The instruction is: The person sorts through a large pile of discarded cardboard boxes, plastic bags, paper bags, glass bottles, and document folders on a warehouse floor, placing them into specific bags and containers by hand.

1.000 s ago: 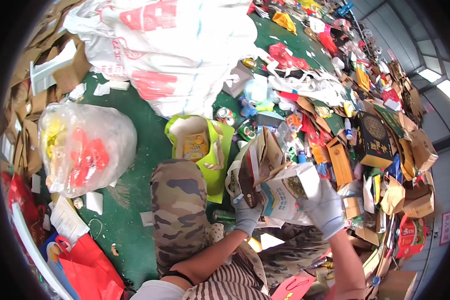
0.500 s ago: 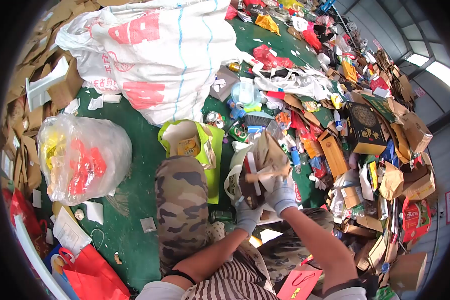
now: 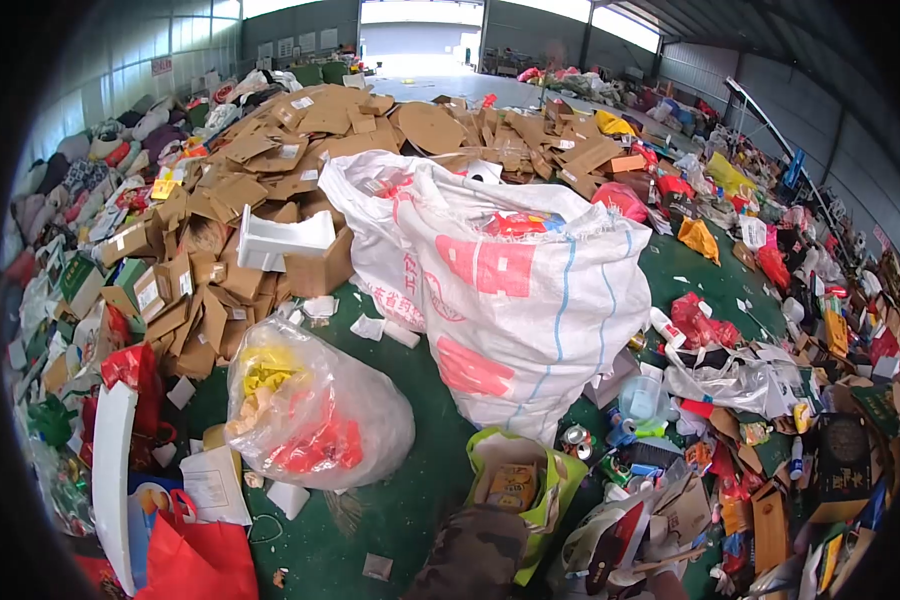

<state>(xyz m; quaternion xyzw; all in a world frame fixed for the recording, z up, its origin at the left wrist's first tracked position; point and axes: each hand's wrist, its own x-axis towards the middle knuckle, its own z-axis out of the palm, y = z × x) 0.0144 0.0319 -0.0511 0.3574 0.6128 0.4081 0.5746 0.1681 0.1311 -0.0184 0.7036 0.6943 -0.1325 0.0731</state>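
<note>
At the bottom edge, a blurred sliver of what looks like my right hand or wrist (image 3: 667,584) shows beside a pale carrier bag (image 3: 580,545). Its fingers cannot be made out. My left hand is out of the picture. A dark box with a red-and-white edge (image 3: 602,562) stands in the pale bag, and a crumpled brown paper piece (image 3: 682,512) rises beside it. Left of these, a lime-green bag (image 3: 562,485) stands open with a yellow-brown carton (image 3: 512,487) inside. My camouflage-covered knee (image 3: 475,558) is against its near side.
A large white woven sack (image 3: 530,330) stands ahead, filled with packaging. A clear plastic bag (image 3: 380,420) sits left of it on the green floor (image 3: 420,530). Flattened cardboard (image 3: 300,130) is heaped behind; mixed waste (image 3: 760,440) lies right. A red bag (image 3: 195,560) lies front left.
My view has swung up and left, bringing the hall and cardboard heap into sight. Both gloved hands, earlier at the pale bag and brown paper, have dropped mostly or wholly out of view.
</note>
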